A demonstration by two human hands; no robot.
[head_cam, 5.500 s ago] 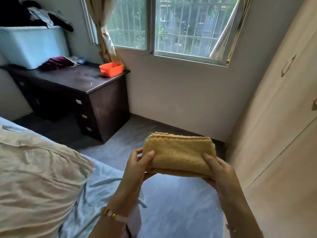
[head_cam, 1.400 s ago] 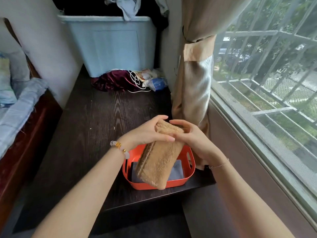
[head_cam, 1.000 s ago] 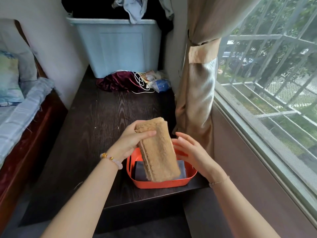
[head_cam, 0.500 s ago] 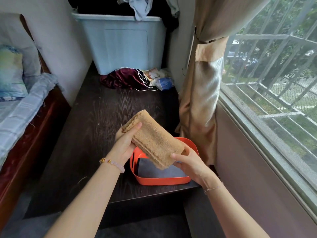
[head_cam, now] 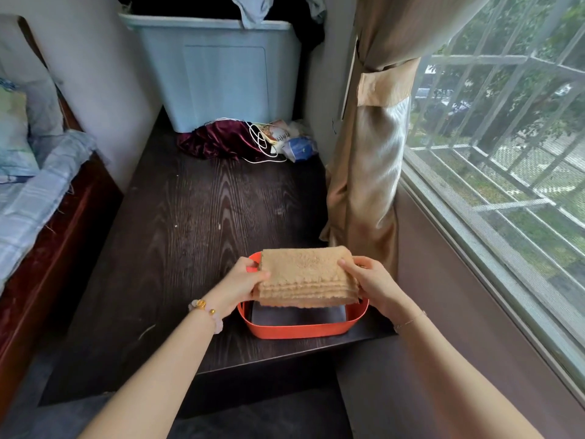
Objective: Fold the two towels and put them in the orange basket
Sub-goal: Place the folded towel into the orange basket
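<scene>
At lower centre, your left hand (head_cam: 242, 285) and right hand (head_cam: 368, 282) pinch the folded tan towel (head_cam: 305, 275) by its ends, flat above the orange basket (head_cam: 297, 329).

The folded tan towel (head_cam: 305, 274) is thick terry cloth, nubbly and matt, with ribbed bands along its near edge. The orange basket (head_cam: 300, 330) beneath it is smooth moulded plastic with a slight sheen, and a flat grey cloth (head_cam: 296, 314) lies inside. The desk (head_cam: 196, 223) is dark wood-grain board, matt and strongly veined. At its far edge stands a pale blue storage bin (head_cam: 221, 74) of smooth, semi-matt plastic, with crumpled maroon fabric (head_cam: 215, 142) of satiny shine beside it. The curtain (head_cam: 370, 172) is glossy beige cloth.
</scene>
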